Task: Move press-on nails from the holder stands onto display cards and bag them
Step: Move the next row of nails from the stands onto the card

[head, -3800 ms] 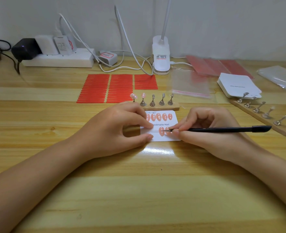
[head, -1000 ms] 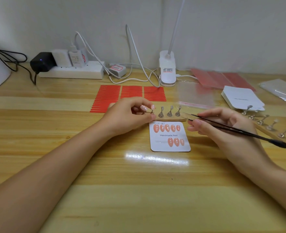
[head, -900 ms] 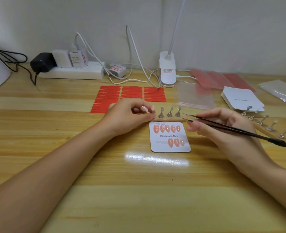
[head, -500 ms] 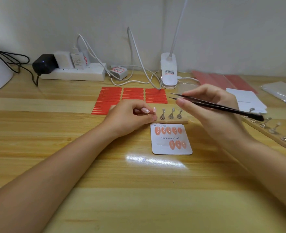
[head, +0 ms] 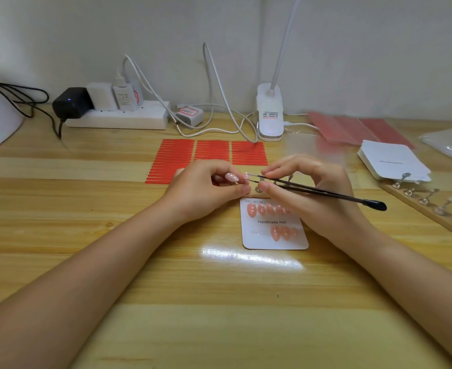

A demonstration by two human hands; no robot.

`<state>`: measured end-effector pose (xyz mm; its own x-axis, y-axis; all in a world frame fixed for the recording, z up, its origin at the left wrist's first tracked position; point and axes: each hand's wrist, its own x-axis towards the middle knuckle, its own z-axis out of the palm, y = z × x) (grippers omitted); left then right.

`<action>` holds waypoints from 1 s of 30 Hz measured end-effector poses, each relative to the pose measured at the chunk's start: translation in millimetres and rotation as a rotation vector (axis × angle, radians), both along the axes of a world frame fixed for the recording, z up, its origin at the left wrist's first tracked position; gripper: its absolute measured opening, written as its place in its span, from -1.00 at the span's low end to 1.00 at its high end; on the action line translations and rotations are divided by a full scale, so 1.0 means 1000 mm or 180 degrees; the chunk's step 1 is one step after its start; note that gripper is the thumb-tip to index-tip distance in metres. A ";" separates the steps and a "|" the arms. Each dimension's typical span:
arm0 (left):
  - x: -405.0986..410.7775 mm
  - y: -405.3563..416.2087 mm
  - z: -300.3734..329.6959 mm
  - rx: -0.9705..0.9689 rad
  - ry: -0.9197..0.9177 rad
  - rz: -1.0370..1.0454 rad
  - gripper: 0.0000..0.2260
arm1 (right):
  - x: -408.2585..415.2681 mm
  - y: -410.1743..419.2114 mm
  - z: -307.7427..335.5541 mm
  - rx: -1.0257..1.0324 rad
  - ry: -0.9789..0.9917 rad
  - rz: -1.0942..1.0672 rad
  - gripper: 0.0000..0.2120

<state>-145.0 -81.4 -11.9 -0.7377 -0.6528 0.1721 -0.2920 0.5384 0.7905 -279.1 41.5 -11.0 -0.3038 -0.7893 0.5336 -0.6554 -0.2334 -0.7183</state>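
Our left hand [head: 206, 190] pinches a pale pink press-on nail [head: 231, 177]. Our right hand [head: 310, 193] grips slim black tweezers [head: 323, 192], tips at the nail's 3 o'clock, white display card [head: 274, 242] at 5.

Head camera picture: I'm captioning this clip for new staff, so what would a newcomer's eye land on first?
First, the two hands meeting mid-table: the right hand holds black tweezers whose tips reach a pale nail beside the left hand. Just in front lies the white display card, with peach nails in two rows. Behind the hands, bright red strips lie in three columns.
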 end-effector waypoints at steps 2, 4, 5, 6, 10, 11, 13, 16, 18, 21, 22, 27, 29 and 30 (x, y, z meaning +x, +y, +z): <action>0.000 0.001 0.001 -0.0015 0.0017 0.0006 -0.86 | 0.000 0.001 0.000 0.0016 -0.0031 0.0022 -0.91; 0.000 0.001 0.001 -0.0019 0.0024 0.0001 -0.87 | 0.000 0.001 0.000 0.0063 -0.0081 0.0053 -0.91; 0.001 0.001 0.002 -0.0022 0.0018 -0.0003 -0.87 | 0.000 0.001 0.000 0.0086 -0.0087 0.0052 -0.91; 0.001 0.001 0.002 -0.0024 0.0009 -0.0007 -0.87 | 0.001 0.002 -0.001 0.0102 -0.0086 0.0039 -0.92; 0.001 0.001 0.001 -0.0011 0.0000 -0.0005 -0.87 | 0.002 0.002 0.000 0.0113 -0.0152 -0.0017 -0.92; 0.001 0.001 0.001 -0.0012 -0.0003 -0.0006 -0.87 | 0.002 0.002 0.000 0.0118 -0.0176 -0.0019 -0.92; 0.001 0.001 0.001 -0.0015 -0.0016 -0.0019 -0.87 | 0.003 0.002 0.000 0.0150 -0.0217 -0.0026 -0.92; 0.001 0.001 0.001 -0.0012 -0.0009 -0.0045 -0.87 | 0.004 0.002 0.000 0.0166 -0.0266 -0.0027 -0.93; 0.001 0.002 0.002 -0.0022 0.0004 -0.0054 -0.87 | 0.005 0.003 0.001 0.0158 -0.0259 -0.0035 -0.91; 0.001 0.003 0.003 -0.0058 0.0008 -0.0070 -0.86 | 0.005 0.003 0.001 0.0135 -0.0227 -0.0068 -0.92; 0.001 0.003 0.003 -0.0069 0.0014 -0.0074 -0.86 | 0.005 0.002 0.001 0.0131 -0.0201 -0.0085 -0.93; 0.001 0.003 0.002 -0.0085 0.0020 -0.0047 -0.83 | 0.004 0.002 0.001 0.0096 -0.0083 -0.0101 -0.87; 0.001 0.003 0.002 -0.0087 0.0028 -0.0059 -0.83 | 0.004 0.002 0.001 0.0085 -0.0085 -0.0070 -0.85; 0.001 0.003 0.002 -0.0096 0.0034 -0.0067 -0.83 | 0.003 0.002 0.001 0.0079 -0.0093 -0.0055 -0.85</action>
